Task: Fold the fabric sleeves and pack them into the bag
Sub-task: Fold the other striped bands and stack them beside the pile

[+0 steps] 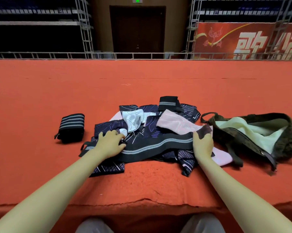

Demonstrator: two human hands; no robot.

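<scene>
stretching a black striped sleeve (158, 146) crosswise over the pile (158, 118) just left of the open bag (252, 132), the left hand (110, 142) presses one end flat-fingered while the right hand (203, 143), nearer the bag, curls round the other.

A: Sleeves, where?

B: Long black sleeve (158, 146) w/ grey stripes lies stretched flat across the front of the pile (152, 125), unfolded. Pile's a loose heap: navy patterned, pink, white pieces, all crumpled.

A: Any folded?

B: Two. Folded black striped sleeve (72, 127) sits alone, left of the pile, well apart. Another small folded black one (168, 103) rests on the pile's far edge.

A: Bag?

B: Dark bag (252, 145) just right of the pile, lying on its side, unzipped, pale lining showing, straps splayed.
</scene>
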